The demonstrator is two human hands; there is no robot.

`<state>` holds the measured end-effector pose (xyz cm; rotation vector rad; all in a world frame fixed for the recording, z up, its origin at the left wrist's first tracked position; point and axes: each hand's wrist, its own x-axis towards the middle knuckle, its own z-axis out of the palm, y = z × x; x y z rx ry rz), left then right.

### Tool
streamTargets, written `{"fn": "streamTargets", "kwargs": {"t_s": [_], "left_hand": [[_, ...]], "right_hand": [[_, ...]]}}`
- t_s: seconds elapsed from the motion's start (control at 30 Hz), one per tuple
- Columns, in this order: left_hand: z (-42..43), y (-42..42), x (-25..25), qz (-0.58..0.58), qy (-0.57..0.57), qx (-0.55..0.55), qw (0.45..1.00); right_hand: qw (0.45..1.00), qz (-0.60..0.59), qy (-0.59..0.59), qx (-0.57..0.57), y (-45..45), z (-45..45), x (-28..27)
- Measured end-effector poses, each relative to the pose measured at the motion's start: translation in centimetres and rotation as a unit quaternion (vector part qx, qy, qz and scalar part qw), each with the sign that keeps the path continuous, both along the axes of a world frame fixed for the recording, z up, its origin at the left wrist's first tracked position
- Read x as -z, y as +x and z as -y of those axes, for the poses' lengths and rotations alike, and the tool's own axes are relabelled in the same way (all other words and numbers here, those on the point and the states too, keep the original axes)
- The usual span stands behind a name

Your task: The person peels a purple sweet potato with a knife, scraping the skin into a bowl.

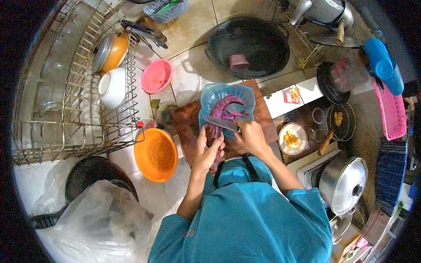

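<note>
1. The purple vegetable (213,132) is lying inside the left grip (207,151), its long axis running roughly from 12 to 6 o'clock, with its tail showing beyond the fingers at 6 o'clock.
2. The left grip is clamping the vegetable; the right grip (251,137) is clamping the knife (221,123) by its handle.
3. Key relation: the blade is pointing toward 10 o'clock from the right grip and crossing the vegetable's 12 o'clock end. The left grip is sitting nearer the vegetable; whether the edge is touching it cannot be told.
4. Purple pieces (223,105) are resting in the blue bowl (208,93) at 12 o'clock, over the wooden board (265,109).
5. Further out on the tabletop (190,72), the orange basket (155,154) is standing at 9 o'clock and the pink basket (156,74) at 11.
</note>
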<state>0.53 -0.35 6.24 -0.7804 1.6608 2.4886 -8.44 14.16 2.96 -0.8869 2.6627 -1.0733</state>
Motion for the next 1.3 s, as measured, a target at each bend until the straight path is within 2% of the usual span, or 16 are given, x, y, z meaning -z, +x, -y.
{"fn": "streamTargets", "kwargs": {"t_s": [0.1,0.2,0.3,0.6,0.7,1.1,1.3], "left_hand": [[-0.2,0.1,0.7,-0.011,-0.013,-0.021,1.000],[-0.5,0.1,0.7,-0.030,-0.028,-0.020,0.999],[-0.5,0.4,1.6,-0.040,-0.036,0.002,0.999],[-1.0,0.2,0.5,-0.044,-0.105,0.002,0.994],[-1.2,0.2,-0.5,-0.023,-0.107,0.031,0.994],[-1.3,0.3,0.1,-0.006,-0.080,0.013,0.997],[-1.3,0.5,-0.3,-0.037,-0.061,0.012,0.997]], "right_hand": [[0.995,-0.031,0.064,-0.063,0.5,-0.2,-1.4],[0.993,-0.051,0.071,-0.081,0.9,0.1,-1.9],[0.992,-0.059,0.072,-0.080,1.0,0.5,-1.6],[0.988,-0.109,0.081,-0.080,0.8,1.2,-1.7],[0.989,-0.128,0.072,-0.031,0.2,1.5,-0.5],[0.990,-0.105,0.063,-0.064,-0.1,1.5,-1.5],[0.993,-0.105,0.058,-0.023,0.1,1.7,-1.0]]}}
